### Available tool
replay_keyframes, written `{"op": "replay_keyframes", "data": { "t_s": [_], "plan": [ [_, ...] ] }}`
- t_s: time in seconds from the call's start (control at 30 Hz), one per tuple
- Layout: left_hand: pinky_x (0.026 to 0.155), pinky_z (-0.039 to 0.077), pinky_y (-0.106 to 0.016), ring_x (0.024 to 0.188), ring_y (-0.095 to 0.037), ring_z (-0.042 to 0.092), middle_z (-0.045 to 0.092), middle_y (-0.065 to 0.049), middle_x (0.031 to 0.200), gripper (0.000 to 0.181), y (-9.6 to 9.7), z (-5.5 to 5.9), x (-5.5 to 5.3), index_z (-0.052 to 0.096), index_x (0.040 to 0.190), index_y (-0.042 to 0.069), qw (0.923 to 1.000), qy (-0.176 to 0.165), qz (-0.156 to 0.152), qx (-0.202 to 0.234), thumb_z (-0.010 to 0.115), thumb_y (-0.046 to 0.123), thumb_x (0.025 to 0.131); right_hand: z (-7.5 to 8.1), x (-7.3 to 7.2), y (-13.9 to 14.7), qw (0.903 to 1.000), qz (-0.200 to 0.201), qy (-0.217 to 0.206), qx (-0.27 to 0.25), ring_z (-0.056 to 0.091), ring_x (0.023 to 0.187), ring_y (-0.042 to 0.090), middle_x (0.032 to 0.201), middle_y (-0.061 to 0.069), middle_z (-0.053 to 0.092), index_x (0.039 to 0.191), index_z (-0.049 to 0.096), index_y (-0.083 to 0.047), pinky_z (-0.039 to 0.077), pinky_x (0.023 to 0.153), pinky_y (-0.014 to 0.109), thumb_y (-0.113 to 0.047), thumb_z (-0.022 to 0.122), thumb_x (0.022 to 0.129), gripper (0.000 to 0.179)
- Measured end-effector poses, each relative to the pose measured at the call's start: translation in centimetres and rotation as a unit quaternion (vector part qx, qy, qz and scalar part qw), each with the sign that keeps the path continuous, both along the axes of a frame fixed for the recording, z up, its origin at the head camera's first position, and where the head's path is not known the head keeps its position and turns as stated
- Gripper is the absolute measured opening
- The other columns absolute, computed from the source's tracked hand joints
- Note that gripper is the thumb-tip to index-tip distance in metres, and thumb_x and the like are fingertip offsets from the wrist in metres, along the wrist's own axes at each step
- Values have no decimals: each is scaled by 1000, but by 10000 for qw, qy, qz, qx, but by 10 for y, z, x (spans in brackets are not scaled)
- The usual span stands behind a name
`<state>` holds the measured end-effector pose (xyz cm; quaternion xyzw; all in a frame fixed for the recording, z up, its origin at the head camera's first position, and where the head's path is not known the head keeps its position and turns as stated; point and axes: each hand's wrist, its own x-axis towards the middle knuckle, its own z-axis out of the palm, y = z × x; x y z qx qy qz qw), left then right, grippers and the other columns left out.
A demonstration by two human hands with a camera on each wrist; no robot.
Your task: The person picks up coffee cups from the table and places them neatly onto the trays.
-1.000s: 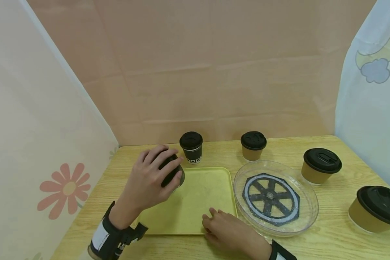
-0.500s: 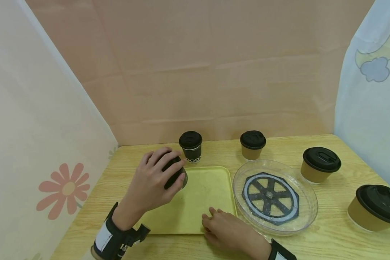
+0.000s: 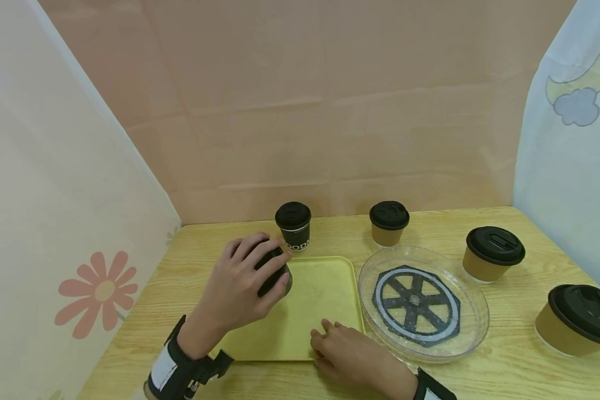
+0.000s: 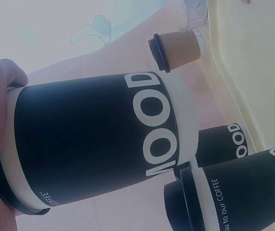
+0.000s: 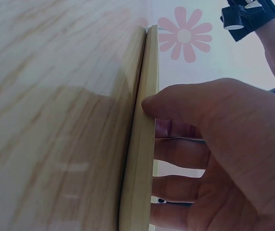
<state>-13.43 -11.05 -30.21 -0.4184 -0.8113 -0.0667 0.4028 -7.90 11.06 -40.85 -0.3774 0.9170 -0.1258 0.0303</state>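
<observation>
Our left hand [image 3: 247, 284] gripping a black cup [image 4: 89, 139], shifted slightly rightward — our right hand [image 3: 352, 353] unmoved, pinching the yellow tray [image 3: 325, 289] rim.

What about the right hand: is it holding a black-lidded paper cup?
No, the right wrist view shows the right hand gripping only the edge of the rectangular yellow tray.

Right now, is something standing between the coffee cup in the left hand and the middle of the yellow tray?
Nothing visible stands between the held coffee cup and the middle of the yellow tray. Another black cup appears near the held one in the left wrist view.
</observation>
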Motion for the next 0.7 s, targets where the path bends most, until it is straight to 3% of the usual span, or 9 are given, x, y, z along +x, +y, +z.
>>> {"op": "replay_keyframes", "data": {
  "t_s": [0.1,0.33,0.53,0.7],
  "plan": [
    [84,51,-47,109,-26,59,68,-4,117,35,1,-2,1,73,108,18,10000,27,-35,17,43,36,100,1,0,0,10000,-10,-8,14,62,81,13,97,5,65,106,68,-11,48,61,21,-24,60,96,18],
    [85,51,-48,109,-27,60,69,-3,115,35,2,-6,2,73,106,18,9999,35,-65,67,44,36,100,0,0,-1,9998,113,130,-44,64,113,27,111,8,70,93,68,-16,56,89,37,-21,61,95,9],
    [85,51,-47,108,-26,60,69,-2,113,34,3,-8,3,73,106,19,9999,3,-79,62,44,36,100,0,0,0,9998,131,148,6,63,113,27,108,7,70,95,68,-15,55,90,36,-20,61,95,9],
    [85,52,-47,109,-26,60,69,-2,114,34,4,-10,4,73,107,20,10000,-10,-75,32,44,36,100,0,0,-1,9999,118,101,26,63,116,31,115,9,69,92,67,-17,56,91,38,-21,61,95,8]
  ]
}}
